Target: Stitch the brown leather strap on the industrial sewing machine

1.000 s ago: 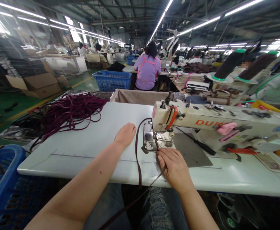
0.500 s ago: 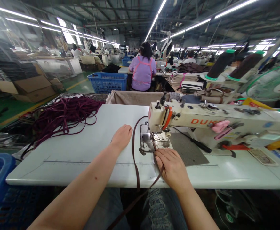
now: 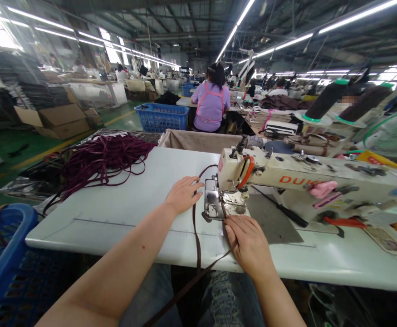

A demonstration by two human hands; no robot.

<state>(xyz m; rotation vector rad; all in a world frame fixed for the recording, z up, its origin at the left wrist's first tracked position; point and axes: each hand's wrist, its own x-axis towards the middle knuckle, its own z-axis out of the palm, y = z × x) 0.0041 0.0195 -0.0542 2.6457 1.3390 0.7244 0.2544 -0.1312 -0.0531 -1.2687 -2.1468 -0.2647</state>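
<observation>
In the head view, a narrow brown strap [image 3: 198,247] runs from behind the needle area of a sewing machine [image 3: 269,175], loops down its left side and hangs over the table's front edge. Another stretch of it passes under the machine's foot and towards me. My right hand [image 3: 249,240] pinches this stretch just in front of the metal needle plate [image 3: 213,211]. Left of the plate, my left hand [image 3: 184,194] is open, fingers spread over the looped part of the strap; whether it touches the strap I cannot tell.
A heap of purple straps [image 3: 106,159] lies at the table's left. A blue basket [image 3: 7,263] stands at the near left. A black-handled tool [image 3: 291,215] rests beside the machine. Thread cones [image 3: 327,100] rise behind it. A person in purple [image 3: 209,106] sits ahead.
My left hand has opened its fingers and moved right, towards the needle plate and over the strap. My right hand stays on the strap. The whole view has shifted slightly.
</observation>
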